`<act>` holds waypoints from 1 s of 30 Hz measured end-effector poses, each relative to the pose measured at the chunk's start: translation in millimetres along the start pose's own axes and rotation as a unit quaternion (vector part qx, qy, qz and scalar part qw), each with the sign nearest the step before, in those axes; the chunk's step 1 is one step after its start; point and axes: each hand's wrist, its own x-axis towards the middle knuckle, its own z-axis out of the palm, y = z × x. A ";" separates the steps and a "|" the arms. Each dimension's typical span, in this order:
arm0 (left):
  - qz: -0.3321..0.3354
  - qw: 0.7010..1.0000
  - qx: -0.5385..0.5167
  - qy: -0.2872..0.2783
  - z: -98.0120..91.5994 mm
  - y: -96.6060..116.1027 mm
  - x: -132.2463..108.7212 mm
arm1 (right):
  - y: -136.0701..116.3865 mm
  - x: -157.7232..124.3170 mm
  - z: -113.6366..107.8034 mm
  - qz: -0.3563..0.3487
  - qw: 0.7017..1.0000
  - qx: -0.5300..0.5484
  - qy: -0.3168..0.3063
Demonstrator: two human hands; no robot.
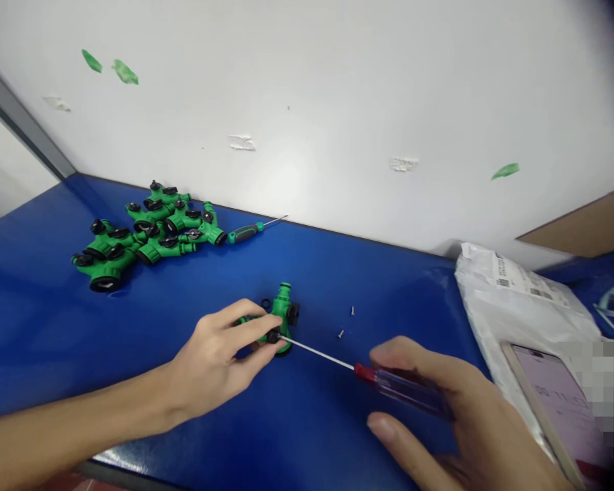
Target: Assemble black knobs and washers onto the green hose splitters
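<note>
My left hand point(225, 348) is closed around a green Y-shaped hose splitter point(282, 300) with black valve knobs, held at the blue table. Its fingers cover much of the splitter's left branch. My right hand point(440, 409) holds a screwdriver point(368, 375) with a red and clear purple handle. The handle runs back under the fingers, while thumb and forefinger tips are apart. The steel shaft slants left, and its tip meets the black knob point(273, 335) between my left fingers. Two small screws point(353, 311) point(340, 334) lie right of the splitter, and a black ring point(265, 303) lies just behind it.
Several green hose splitters point(156, 249) are grouped at the back left. A green and grey screwdriver point(245, 233) lies beside them near the white wall point(307, 88). On the right are a white plastic package point(491, 293) and a phone point(552, 395) on the blue table point(194, 279).
</note>
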 end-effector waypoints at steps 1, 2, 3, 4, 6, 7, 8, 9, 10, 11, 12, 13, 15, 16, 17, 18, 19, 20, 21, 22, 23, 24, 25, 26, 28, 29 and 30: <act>-0.001 1.000 0.003 0.002 -0.1 -0.2 0.3 | 1.2 -1.5 0.4 0.013 1.000 0.003 0.001; -0.002 1.000 0.004 0.001 -0.2 -0.3 0.4 | 2.2 -2.3 0.8 0.016 1.000 0.005 0.003; -0.001 1.000 0.004 -0.001 -0.4 -0.3 0.4 | 2.7 -2.5 1.2 0.010 1.000 0.006 0.005; 0.002 1.000 0.003 -0.003 -0.6 -0.2 0.1 | 2.6 -1.8 1.5 -0.002 1.000 0.004 0.005; 0.008 1.000 0.002 -0.009 -1.2 0.2 -0.8 | 0.2 1.1 1.9 -0.023 1.000 -0.009 0.012; 0.011 1.000 0.004 -0.011 -1.4 0.3 -1.4 | -1.8 2.8 2.0 -0.030 0.999 -0.018 0.021; 0.014 1.000 0.007 -0.011 -1.5 0.3 -1.9 | -4.0 4.3 2.2 -0.035 0.999 -0.027 0.025; 0.016 1.000 0.010 -0.010 -1.5 0.1 -2.2 | -5.9 5.4 2.4 -0.040 0.998 -0.033 0.024; 0.017 1.000 0.012 -0.009 -1.5 -0.2 -2.3 | -7.4 6.0 2.7 -0.041 0.998 -0.036 0.022; 0.017 1.000 0.014 -0.008 -1.4 -0.6 -2.2 | -8.3 6.1 3.1 -0.039 0.998 -0.036 0.018; 0.016 1.000 0.014 -0.007 -1.3 -0.9 -1.9 | -8.5 6.0 3.4 -0.029 0.999 -0.032 0.014; 0.015 1.000 0.014 -0.006 -1.1 -1.2 -1.6 | -8.1 5.7 3.8 -0.017 1.000 -0.023 0.011; 0.011 1.000 0.014 -0.005 -0.9 -1.3 -1.0 | -6.6 6.0 4.3 0.005 1.000 0.005 0.010; 0.009 1.000 0.013 -0.005 -0.8 -1.2 -1.0 | -6.0 6.7 4.5 0.006 1.000 0.020 0.009; 0.010 1.000 0.012 -0.004 -0.8 -1.0 -1.2 | -5.8 7.8 4.6 -0.001 0.999 0.034 0.008; 0.011 1.000 0.012 -0.004 -0.8 -0.8 -1.6 | -6.0 9.1 4.7 -0.007 0.999 0.041 0.010; 0.012 1.000 0.013 -0.005 -0.8 -0.7 -2.0 | -6.5 10.3 4.8 -0.015 0.999 0.041 0.015; 0.013 1.000 0.014 -0.006 -0.8 -0.6 -2.5 | -7.3 11.1 5.0 -0.019 0.999 0.031 0.024; 0.015 1.000 0.016 -0.007 -0.9 -0.5 -2.8 | -8.0 11.4 5.2 -0.019 0.999 0.016 0.033; 0.017 1.000 0.016 -0.007 -0.9 -0.5 -2.9 | -8.7 11.0 5.3 -0.019 0.999 -0.001 0.040; 0.018 1.000 0.016 -0.006 -1.0 -0.5 -2.8 | -9.2 10.1 5.4 -0.021 0.999 -0.015 0.041; 0.020 1.000 0.015 -0.006 -1.1 -0.5 -2.5 | -9.5 8.6 5.3 -0.026 0.999 -0.023 0.039; 0.020 1.000 0.015 -0.006 -1.2 -0.4 -1.9 | -9.5 6.8 4.9 -0.030 0.999 -0.024 0.035; 0.018 1.000 0.015 -0.005 -1.3 -0.3 -1.1 | -9.3 4.9 4.3 -0.025 0.999 -0.022 0.028; 0.007 1.000 0.015 -0.006 -1.4 0.0 0.7 | -8.5 1.7 2.4 0.007 1.000 -0.012 0.019; 0.001 1.000 0.015 -0.007 -1.4 0.2 1.4 | -7.9 0.9 1.4 0.032 0.999 -0.006 0.016; -0.003 1.000 0.013 -0.008 -1.3 0.4 2.0 | -7.2 0.7 0.4 0.051 0.999 0.004 0.010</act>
